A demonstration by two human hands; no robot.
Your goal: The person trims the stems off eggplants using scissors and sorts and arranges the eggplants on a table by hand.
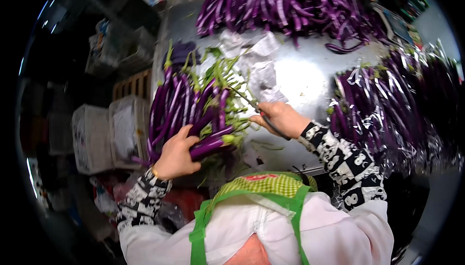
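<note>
My left hand [177, 154] is closed around the lower end of a purple eggplant [211, 146], at the front of a pile of long eggplants [177, 98]. Their green stems [224, 71] point up and to the right. In my right hand [282, 119] is a slim dark cutting tool with a red mark, which looks like scissors [246, 99]. Its tip reaches up and left towards the stems; whether its blades are apart is too small to tell.
A large heap of eggplants [281, 3] lies at the back of the metal table [310, 78]. Crumpled paper [264, 69] rests mid-table. Plastic-wrapped eggplants [378, 105] fill the right side. Plastic bins [92, 136] stand off the left edge.
</note>
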